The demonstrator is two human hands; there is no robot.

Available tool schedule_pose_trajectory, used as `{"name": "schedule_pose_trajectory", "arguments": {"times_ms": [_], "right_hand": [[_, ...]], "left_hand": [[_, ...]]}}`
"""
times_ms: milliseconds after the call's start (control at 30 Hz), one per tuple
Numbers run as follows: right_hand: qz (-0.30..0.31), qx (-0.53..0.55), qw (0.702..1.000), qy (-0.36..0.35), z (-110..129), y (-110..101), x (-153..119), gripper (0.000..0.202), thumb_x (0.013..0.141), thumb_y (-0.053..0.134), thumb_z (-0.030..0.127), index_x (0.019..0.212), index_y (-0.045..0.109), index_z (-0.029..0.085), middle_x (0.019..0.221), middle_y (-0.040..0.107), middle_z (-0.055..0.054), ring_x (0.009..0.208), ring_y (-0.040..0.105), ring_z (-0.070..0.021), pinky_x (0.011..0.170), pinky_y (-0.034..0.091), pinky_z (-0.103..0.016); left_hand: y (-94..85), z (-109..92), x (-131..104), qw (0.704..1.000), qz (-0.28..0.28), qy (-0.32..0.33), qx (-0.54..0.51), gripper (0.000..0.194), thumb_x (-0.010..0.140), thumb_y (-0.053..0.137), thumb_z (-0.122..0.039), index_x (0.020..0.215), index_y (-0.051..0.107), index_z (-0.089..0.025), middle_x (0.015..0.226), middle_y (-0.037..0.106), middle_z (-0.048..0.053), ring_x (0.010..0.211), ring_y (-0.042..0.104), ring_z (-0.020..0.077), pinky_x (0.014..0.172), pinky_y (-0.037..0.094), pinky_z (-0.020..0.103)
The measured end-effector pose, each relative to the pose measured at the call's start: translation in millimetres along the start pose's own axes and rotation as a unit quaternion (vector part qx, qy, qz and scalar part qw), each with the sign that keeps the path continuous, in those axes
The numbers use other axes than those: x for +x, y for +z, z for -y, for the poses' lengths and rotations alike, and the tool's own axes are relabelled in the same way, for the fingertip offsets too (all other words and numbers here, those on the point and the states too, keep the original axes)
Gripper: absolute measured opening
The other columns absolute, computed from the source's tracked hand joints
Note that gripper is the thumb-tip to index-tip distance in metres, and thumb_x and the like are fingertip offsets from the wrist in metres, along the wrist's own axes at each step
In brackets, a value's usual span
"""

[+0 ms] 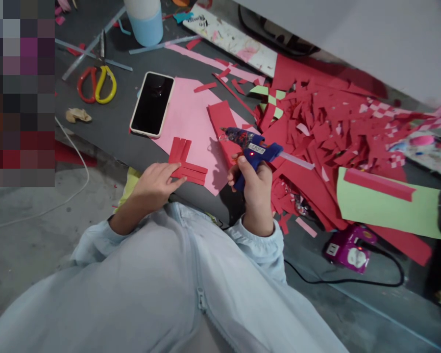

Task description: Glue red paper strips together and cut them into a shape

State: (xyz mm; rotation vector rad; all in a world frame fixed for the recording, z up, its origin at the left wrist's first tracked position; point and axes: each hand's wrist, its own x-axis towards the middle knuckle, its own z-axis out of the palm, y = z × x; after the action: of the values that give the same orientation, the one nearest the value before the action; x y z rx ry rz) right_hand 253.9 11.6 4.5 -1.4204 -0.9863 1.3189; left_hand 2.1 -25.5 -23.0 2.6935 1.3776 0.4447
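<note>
My right hand (255, 189) is closed around the handle of a blue hot glue gun (259, 153). Its nozzle points left over the paper, and a clear glue stick (297, 160) sticks out of its back. A small red light glows on its side. Fingers stretched out, my left hand (156, 184) rests on an L-shaped piece of red paper strips (191, 171). That piece lies partly on a pink paper sheet (191, 108) at the table's near edge. Beneath the nozzle is a wider red paper strip (222, 127).
A phone (153, 104) lies left of the pink sheet, with scissors (97, 81) beyond. Red paper scraps (323, 117) heap up at the right, near a green sheet (385, 211) and a purple power socket (349, 250) with a black cable. A blue-and-white bottle (146, 27) stands behind.
</note>
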Motion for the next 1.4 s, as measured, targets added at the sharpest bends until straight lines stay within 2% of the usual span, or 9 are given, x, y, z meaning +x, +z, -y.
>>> {"name": "schedule_pose_trajectory", "arguments": {"times_ms": [167,333,600,733,867,933,1033,1200,1400], "right_hand": [[0.003,0.0,1.0,0.0,1.0,0.0,0.0,0.04,0.077,0.07,0.058,0.084,0.064,0.019,0.051,0.058,0.005,0.04,0.052,-0.0097,0.036,0.04,-0.021],[0.004,0.007,1.0,-0.006,3.1,0.5,-1.3,0.039,0.076,0.072,0.057,0.082,0.064,0.02,0.05,0.058,0.005,0.04,0.052,-0.0101,0.037,0.041,-0.022],[0.012,-0.003,1.0,-0.011,2.2,-1.6,-2.3,0.038,0.079,0.069,0.058,0.083,0.065,0.02,0.052,0.059,0.004,0.041,0.053,-0.0104,0.036,0.04,-0.022],[0.011,0.002,1.0,-0.011,1.5,-1.5,-2.2,0.038,0.079,0.069,0.057,0.083,0.065,0.02,0.051,0.059,0.004,0.04,0.052,-0.0101,0.034,0.038,-0.021],[0.007,0.004,1.0,-0.004,2.2,-0.5,-2.3,0.039,0.077,0.07,0.058,0.084,0.065,0.019,0.051,0.06,0.004,0.04,0.054,-0.0103,0.033,0.039,-0.021],[0.006,0.004,1.0,-0.001,2.9,-0.2,-2.3,0.041,0.076,0.071,0.059,0.083,0.064,0.019,0.051,0.06,0.004,0.04,0.054,-0.0103,0.034,0.039,-0.021],[0.003,0.005,1.0,0.004,3.6,-0.1,-2.2,0.043,0.075,0.072,0.06,0.083,0.063,0.019,0.051,0.06,0.004,0.04,0.054,-0.0103,0.033,0.038,-0.021],[0.001,0.008,1.0,0.003,3.5,0.2,-2.1,0.042,0.075,0.072,0.06,0.082,0.063,0.019,0.051,0.06,0.005,0.04,0.054,-0.0102,0.034,0.039,-0.021],[-0.003,0.013,1.0,0.005,1.2,1.3,-0.5,0.042,0.074,0.073,0.059,0.083,0.062,0.02,0.051,0.059,0.006,0.04,0.054,-0.0103,0.034,0.038,-0.021]], "left_hand": [[4.9,-5.3,-2.7,0.999,-0.015,-0.02,0.019,0.036,0.097,0.039,-0.012,0.118,0.068,-0.018,0.126,0.068,0.016,0.115,0.065,0.0254,0.094,0.054,0.043],[4.0,-7.4,-4.6,0.999,-0.011,-0.029,0.019,0.037,0.096,0.039,-0.012,0.118,0.068,-0.017,0.127,0.067,0.016,0.116,0.064,0.0259,0.094,0.055,0.041],[0.1,-6.5,-3.3,0.999,-0.019,-0.015,0.033,0.035,0.096,0.039,-0.013,0.117,0.067,-0.011,0.115,0.071,0.017,0.11,0.067,0.0251,0.094,0.058,0.04],[0.3,-4.7,-3.5,0.999,-0.019,-0.032,0.015,0.033,0.098,0.039,-0.017,0.109,0.07,-0.014,0.11,0.071,0.014,0.107,0.068,0.0231,0.093,0.058,0.039],[-1.8,-2.8,-4.2,0.999,-0.013,-0.024,-0.04,0.033,0.096,0.042,-0.016,0.115,0.069,-0.018,0.117,0.07,0.013,0.113,0.065,0.0232,0.097,0.056,0.041],[-4.4,-1.7,-3.9,0.998,-0.02,-0.044,-0.051,0.033,0.095,0.045,-0.016,0.12,0.067,-0.018,0.119,0.069,0.013,0.114,0.065,0.0231,0.099,0.055,0.041],[-10.3,2.2,-2.1,0.994,-0.029,-0.088,-0.051,0.034,0.095,0.054,-0.025,0.126,0.063,-0.014,0.122,0.068,0.015,0.117,0.063,0.0254,0.103,0.053,0.043],[-18.6,17.7,4.1,0.989,0.038,-0.104,-0.097,0.049,0.09,0.065,-0.039,0.132,0.06,-0.014,0.136,0.062,0.016,0.13,0.055,0.0297,0.11,0.045,0.049],[-23.2,30.7,15.3,0.991,0.076,-0.071,-0.087,0.04,0.093,0.061,-0.038,0.126,0.065,-0.016,0.128,0.066,0.014,0.123,0.058,0.0295,0.104,0.047,0.047]]}}
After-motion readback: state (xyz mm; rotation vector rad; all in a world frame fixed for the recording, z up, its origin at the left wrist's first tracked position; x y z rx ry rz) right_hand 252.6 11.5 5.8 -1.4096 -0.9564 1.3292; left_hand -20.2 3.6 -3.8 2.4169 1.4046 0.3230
